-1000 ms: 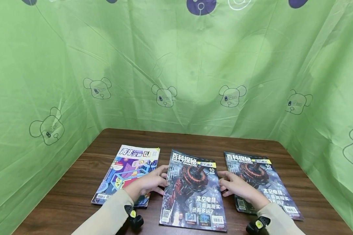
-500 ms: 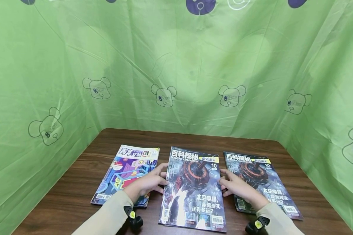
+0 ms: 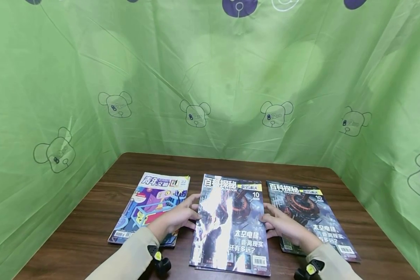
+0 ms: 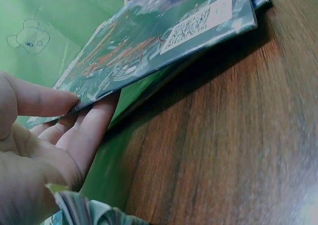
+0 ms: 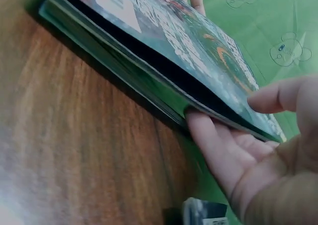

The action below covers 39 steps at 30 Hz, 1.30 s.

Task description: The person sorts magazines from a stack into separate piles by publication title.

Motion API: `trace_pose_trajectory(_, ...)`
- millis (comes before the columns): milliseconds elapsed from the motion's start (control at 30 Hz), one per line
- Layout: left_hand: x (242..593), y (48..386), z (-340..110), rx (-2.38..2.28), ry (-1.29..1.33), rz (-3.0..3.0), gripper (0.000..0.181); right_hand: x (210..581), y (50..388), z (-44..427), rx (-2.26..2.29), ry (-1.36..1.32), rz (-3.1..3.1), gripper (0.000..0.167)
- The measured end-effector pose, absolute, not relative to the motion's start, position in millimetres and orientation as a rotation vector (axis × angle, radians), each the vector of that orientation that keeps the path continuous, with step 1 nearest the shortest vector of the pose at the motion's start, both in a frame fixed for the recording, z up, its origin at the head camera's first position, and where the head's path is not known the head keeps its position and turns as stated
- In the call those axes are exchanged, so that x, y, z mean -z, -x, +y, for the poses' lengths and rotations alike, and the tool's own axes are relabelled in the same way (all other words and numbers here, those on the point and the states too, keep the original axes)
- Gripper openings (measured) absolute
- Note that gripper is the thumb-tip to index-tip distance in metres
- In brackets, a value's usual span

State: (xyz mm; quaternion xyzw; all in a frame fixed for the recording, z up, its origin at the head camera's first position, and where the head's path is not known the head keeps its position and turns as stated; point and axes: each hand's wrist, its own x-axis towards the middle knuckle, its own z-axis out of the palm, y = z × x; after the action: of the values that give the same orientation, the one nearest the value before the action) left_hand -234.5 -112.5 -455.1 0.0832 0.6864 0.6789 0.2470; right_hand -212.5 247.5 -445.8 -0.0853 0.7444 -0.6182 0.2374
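In the head view a dark-blue magazine (image 3: 245, 233) with white Chinese lettering lies between both hands, its far part raised and glare across its cover. My left hand (image 3: 177, 216) pinches its left edge, thumb (image 4: 47, 101) above and fingers beneath. On the opposite edge my right hand (image 3: 283, 224) grips with fingers (image 5: 213, 140) underneath and thumb on top. A further layer (image 5: 112, 78) sits under the raised cover in the right wrist view; whether it is a second magazine I cannot tell.
A purple, colourful magazine (image 3: 157, 202) lies at the left, partly under my left forearm. Another magazine with the same dark-blue cover (image 3: 322, 217) lies at the right, partly behind my right hand. The brown wooden table (image 3: 227, 165) meets a green curtain (image 3: 231, 132).
The middle magazine's far end has risen, and glare has spread over its cover. My right hand now holds its edge. The two side magazines have not moved.
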Motion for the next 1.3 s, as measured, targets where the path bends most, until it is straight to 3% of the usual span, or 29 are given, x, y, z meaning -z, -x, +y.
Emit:
trace_pose_trajectory(200, 455, 235, -109, -1.877, -0.198, 1.881, 0.080, 449, 210, 250, 1.756, 0.279, 1.933, 0.088)
trace_pose_trajectory(1300, 458, 235, -100, -1.942, -0.209, 1.781, 0.064, 431, 217, 276, 1.796, 0.327, 2.041, 0.078)
